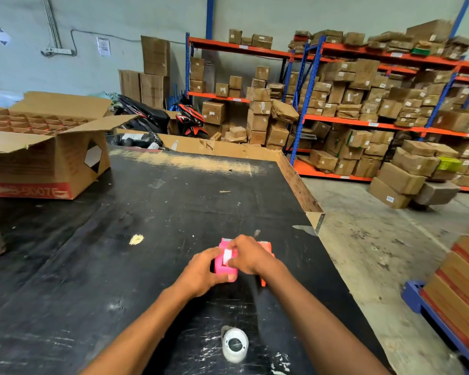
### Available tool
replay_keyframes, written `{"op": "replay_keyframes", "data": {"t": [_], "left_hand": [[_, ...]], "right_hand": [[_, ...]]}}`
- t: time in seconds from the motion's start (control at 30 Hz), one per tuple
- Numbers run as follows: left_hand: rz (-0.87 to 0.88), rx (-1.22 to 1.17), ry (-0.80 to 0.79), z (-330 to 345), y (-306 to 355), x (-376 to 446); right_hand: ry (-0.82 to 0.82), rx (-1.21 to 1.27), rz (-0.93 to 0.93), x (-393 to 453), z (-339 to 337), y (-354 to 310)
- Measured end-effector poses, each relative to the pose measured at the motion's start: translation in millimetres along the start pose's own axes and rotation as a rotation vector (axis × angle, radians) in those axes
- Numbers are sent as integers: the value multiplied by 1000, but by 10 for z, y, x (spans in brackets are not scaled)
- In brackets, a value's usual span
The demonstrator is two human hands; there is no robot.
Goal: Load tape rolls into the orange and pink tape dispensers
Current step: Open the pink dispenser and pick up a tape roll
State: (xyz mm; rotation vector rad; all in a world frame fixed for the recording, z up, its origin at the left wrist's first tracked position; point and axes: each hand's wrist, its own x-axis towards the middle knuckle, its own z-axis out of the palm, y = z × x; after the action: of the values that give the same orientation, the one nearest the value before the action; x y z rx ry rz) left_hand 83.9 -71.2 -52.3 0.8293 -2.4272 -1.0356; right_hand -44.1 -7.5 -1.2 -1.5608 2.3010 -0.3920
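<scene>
Head view — pink tape dispenser (224, 269) on black table (119, 239), clamped by left hand (201, 272); right hand (248, 255) presses white roll (227, 255) into its well. Orange dispenser (266, 247) just behind, likely next — spare tape roll (234, 345) lies near.

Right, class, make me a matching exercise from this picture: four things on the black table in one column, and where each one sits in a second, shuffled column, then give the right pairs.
Things
1. pink tape dispenser
2. orange tape dispenser
3. white tape roll
4. open cardboard box

Places
A. far left of the table
B. held between the left hand and right hand
C. loose on the table, nearest the camera
D. mostly hidden behind the right hand

Pairs: 1-B, 2-D, 3-C, 4-A
</scene>
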Motion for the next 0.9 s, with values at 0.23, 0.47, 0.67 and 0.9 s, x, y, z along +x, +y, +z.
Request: {"op": "replay_keyframes", "data": {"t": [0.23, 0.47, 0.67, 0.9], "left_hand": [[52, 54, 50, 41, -84, 5], [0, 129, -11, 56, -163, 17], [-5, -260, 220, -82, 216, -135], [-158, -738, 164, 71, 811, -361]], "right_hand": [[29, -268, 4, 130, 5, -163], [275, -113, -101, -176, 46, 37], [323, -18, -176, -541, -196, 202], [422, 294, -247, -881, -119, 218]]}}
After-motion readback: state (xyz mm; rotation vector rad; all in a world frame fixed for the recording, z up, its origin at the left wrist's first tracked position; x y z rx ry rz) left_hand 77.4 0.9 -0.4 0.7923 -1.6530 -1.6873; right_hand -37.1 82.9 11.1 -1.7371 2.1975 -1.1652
